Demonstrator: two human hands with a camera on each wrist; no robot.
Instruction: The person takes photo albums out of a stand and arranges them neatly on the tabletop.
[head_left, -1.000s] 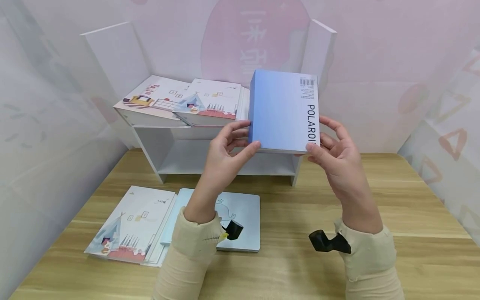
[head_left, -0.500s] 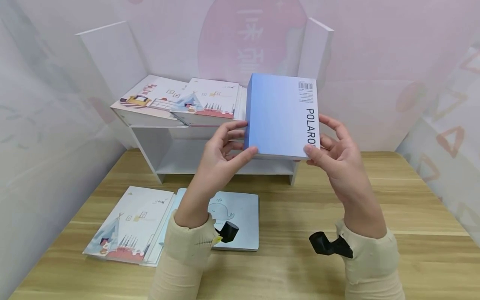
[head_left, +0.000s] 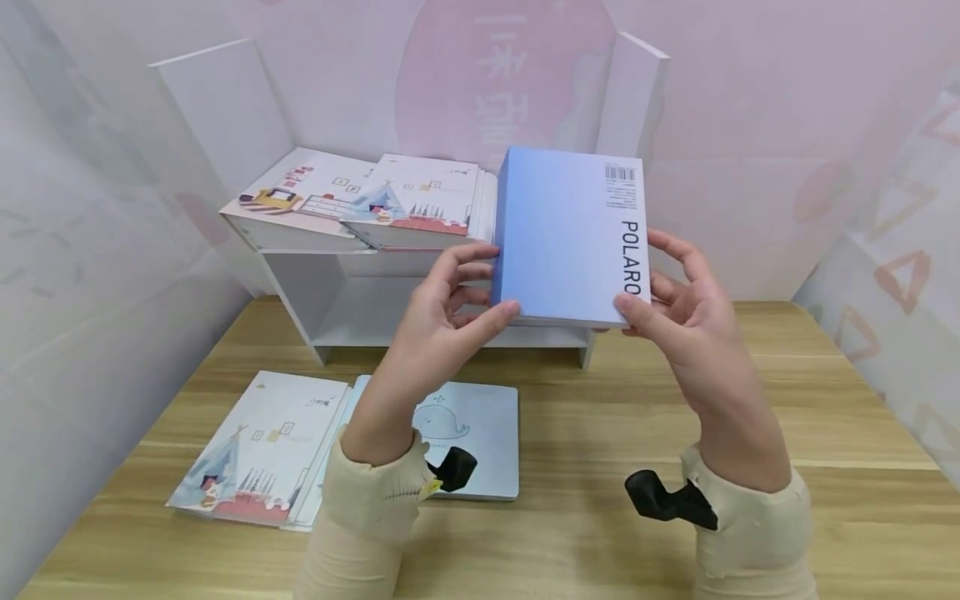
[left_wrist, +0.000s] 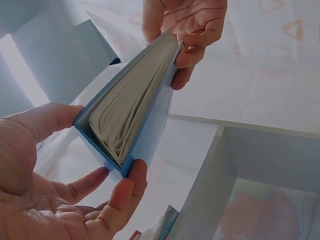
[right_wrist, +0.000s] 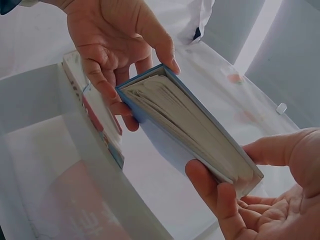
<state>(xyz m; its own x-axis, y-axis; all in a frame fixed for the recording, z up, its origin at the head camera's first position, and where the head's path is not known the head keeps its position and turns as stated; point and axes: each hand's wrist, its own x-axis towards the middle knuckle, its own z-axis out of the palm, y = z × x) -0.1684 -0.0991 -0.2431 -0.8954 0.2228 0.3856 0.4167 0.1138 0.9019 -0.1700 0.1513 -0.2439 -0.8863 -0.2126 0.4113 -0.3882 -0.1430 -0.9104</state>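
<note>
A blue photo album (head_left: 570, 242), lettered "POLARO…" beside a barcode, is held up in front of the shelf's right part. My left hand (head_left: 442, 321) grips its lower left corner, thumb on the cover and fingers at the spine. At the lower right corner my right hand (head_left: 690, 308) holds it, the thumb pressing the cover and the other fingers behind. In the left wrist view the album (left_wrist: 132, 102) shows its page edges between two covers. From the right wrist, the album (right_wrist: 180, 125) spans both hands, with fingertips under the lower cover.
A white shelf (head_left: 288, 304) stands behind, bearing picture-covered books (head_left: 300, 196) and another with a tent drawing (head_left: 427, 196) on its upper board. Left on the wooden table (head_left: 600, 408) lie a tent-cover book (head_left: 262, 442) and a pale blue whale-cover book (head_left: 480, 442).
The album has come down slightly and, most recently, a little to the right, both hands moving with it. Their grip looks the same.
</note>
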